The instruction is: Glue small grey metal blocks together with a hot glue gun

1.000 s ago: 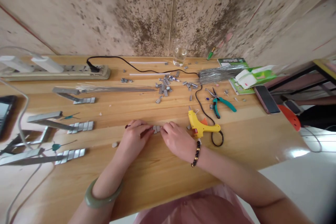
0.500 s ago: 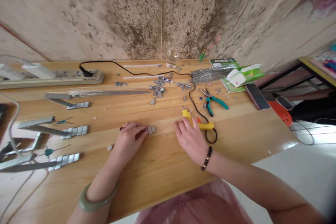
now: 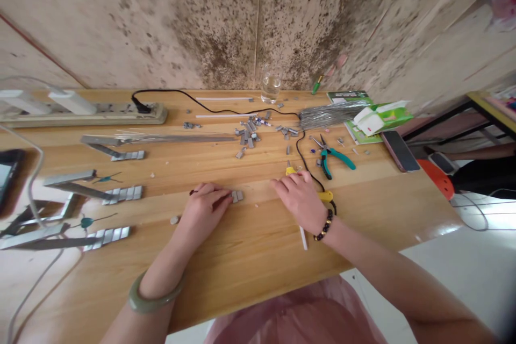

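My left hand (image 3: 207,207) rests on the table, thumb and forefinger closed at the left end of small flat grey pieces (image 3: 237,196) lying side by side. To the right, my right hand (image 3: 300,199) is curled over the body of a yellow hot glue gun (image 3: 325,196). Its nozzle shows beyond the fingers and its handle to the right of the hand. A white glue stick (image 3: 303,237) sticks out below the palm. The middle of the gun is hidden by the hand. Beside my left wrist lies a small grey-white piece (image 3: 174,220).
Teal-handled pliers (image 3: 338,157), loose grey pieces (image 3: 250,131) and a bundle of thin wires (image 3: 330,115) lie farther back. A glass of water (image 3: 271,88) stands by the wall. Bent grey strips (image 3: 116,193), a power strip (image 3: 157,114) and a phone (image 3: 400,151) flank the work area.
My right hand has shifted right over the glue gun, covering more of its body, and the white glue stick now shows below it. My left hand stays at the grey pieces. The view has shifted slightly.
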A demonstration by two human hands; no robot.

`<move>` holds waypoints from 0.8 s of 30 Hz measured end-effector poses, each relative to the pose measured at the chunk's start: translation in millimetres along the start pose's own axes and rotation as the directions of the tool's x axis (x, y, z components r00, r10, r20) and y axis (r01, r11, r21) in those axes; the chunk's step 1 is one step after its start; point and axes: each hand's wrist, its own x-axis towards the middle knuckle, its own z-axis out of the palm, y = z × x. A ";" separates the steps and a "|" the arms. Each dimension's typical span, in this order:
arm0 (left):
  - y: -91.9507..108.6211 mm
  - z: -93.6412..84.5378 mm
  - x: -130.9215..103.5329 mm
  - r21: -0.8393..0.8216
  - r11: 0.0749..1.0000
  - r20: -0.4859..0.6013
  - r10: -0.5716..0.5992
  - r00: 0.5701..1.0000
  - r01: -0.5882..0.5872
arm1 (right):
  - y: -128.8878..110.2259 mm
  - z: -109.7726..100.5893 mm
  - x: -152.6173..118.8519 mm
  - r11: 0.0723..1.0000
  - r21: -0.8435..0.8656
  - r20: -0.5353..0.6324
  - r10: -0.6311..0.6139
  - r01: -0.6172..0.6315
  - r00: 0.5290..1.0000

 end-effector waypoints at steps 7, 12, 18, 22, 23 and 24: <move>2.5 -1.7 0.7 -0.005 1.000 0.021 -0.010 1.000 0.011 | 0.6 -1.7 -2.2 0.459 0.868 0.074 0.259 -0.190 0.963; 3.2 -1.2 1.7 -0.008 1.000 0.008 -0.004 1.000 0.005 | -5.3 0.2 1.0 -0.063 0.929 0.371 0.136 -0.366 0.919; 4.1 -2.4 0.9 -0.013 1.000 0.009 -0.019 1.000 0.020 | -18.9 4.8 3.8 0.432 0.840 0.262 0.205 -0.327 0.943; 3.6 -1.7 -0.7 -0.002 1.000 0.002 -0.016 1.000 0.016 | -30.2 4.3 3.1 0.864 0.456 0.134 0.169 -0.212 0.977; 3.1 -1.1 -1.2 0.001 1.000 -0.001 -0.013 1.000 0.013 | -32.3 3.8 3.0 0.898 0.392 0.141 0.158 -0.201 0.977; 2.5 -0.6 -1.6 0.003 1.000 -0.001 -0.010 1.000 0.010 | -33.7 3.0 3.0 0.918 0.344 0.151 0.152 -0.196 0.977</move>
